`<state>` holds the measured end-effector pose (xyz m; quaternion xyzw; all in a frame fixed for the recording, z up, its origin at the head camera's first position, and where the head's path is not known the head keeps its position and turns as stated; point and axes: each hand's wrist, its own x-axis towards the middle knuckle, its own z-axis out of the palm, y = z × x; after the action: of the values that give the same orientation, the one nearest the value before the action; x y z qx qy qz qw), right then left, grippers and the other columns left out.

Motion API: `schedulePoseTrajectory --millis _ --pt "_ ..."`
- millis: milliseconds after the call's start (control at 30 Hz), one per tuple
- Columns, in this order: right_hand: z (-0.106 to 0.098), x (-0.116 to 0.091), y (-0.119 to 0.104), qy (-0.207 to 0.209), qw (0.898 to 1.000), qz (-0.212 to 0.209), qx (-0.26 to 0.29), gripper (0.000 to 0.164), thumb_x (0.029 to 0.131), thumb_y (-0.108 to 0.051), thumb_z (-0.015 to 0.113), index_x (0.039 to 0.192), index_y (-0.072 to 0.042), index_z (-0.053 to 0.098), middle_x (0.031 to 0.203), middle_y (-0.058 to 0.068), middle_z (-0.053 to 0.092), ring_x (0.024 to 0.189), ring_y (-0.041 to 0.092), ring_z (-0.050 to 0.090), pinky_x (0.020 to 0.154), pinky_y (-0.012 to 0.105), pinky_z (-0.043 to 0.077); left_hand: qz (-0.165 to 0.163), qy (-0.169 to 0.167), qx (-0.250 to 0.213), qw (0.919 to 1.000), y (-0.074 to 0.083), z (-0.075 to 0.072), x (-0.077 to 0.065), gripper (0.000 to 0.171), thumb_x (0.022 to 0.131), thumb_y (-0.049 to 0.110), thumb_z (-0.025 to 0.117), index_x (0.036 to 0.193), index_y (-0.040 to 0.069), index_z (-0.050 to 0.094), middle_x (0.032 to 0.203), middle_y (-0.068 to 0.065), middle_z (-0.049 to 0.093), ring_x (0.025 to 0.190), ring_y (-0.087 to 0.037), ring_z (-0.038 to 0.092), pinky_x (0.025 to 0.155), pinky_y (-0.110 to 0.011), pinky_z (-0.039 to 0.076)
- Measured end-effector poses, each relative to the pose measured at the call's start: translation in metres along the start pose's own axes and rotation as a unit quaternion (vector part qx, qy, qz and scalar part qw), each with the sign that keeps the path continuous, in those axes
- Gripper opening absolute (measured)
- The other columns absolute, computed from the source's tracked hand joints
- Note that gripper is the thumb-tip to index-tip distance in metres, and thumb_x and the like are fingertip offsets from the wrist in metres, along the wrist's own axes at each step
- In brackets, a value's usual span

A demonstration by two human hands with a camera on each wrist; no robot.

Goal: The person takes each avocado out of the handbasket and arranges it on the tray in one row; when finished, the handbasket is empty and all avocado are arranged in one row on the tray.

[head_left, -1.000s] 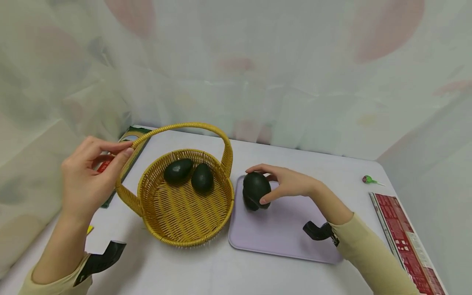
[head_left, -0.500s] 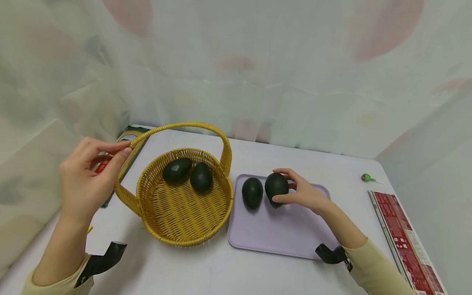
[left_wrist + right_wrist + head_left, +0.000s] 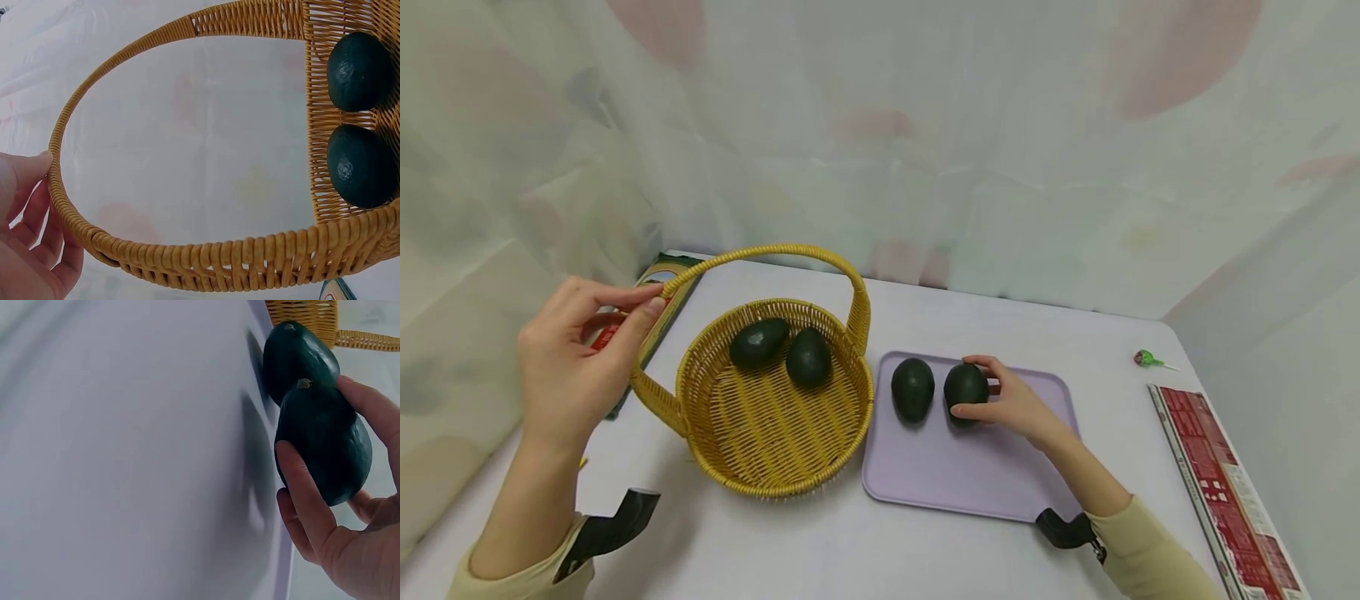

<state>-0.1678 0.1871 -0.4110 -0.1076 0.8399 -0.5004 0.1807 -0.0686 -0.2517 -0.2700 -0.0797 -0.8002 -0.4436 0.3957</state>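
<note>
Left fingers (image 3: 31,169) pinch handle (image 3: 250,19); right fingers (image 3: 307,494) pinch avocado (image 3: 328,437), long axis fore-aft, stem (image 3: 304,383) toward person (image 3: 1150,550).

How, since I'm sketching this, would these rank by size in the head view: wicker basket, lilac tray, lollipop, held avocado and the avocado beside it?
1. Wicker basket
2. Lilac tray
3. Held avocado and neighbouring avocado: too alike to rank; the right hand partly covers the first
4. Lollipop

No text or number is legible. Printing on the red package (image 3: 1228,492), well right of the basket (image 3: 775,450): too small to read. Markings on the packet (image 3: 661,327), left of the basket: unreadable.
</note>
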Motion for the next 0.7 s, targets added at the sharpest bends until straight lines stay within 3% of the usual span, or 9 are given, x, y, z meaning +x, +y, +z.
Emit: schedulePoseTrajectory --millis 500,700 --pt "0.0097 0.0014 -0.0020 0.010 1.000 0.000 -0.024 0.079 0.075 -0.027 0.085 0.142 -0.016 0.045 0.135 0.023 0.048 0.123 0.041 0.045 0.064 0.036 0.059 -0.012 0.015 -0.015 0.9997 0.0012 0.0028 -0.0011 0.016 0.082 -0.005 0.073 0.097 -0.007 0.074 0.085 -0.005 0.062 0.080 -0.011 0.055 0.075 -0.012 0.050" --pt "0.0104 0.0023 -0.0024 0.011 0.999 -0.007 -0.035 0.079 0.076 -0.029 0.084 0.142 -0.014 0.045 0.137 0.023 0.047 0.123 0.042 0.046 0.064 0.034 0.058 -0.019 0.018 -0.022 0.9994 0.0016 0.0026 -0.0008 0.016 0.081 -0.008 0.071 0.097 -0.010 0.073 0.085 0.002 0.061 0.081 -0.009 0.055 0.075 -0.011 0.050"
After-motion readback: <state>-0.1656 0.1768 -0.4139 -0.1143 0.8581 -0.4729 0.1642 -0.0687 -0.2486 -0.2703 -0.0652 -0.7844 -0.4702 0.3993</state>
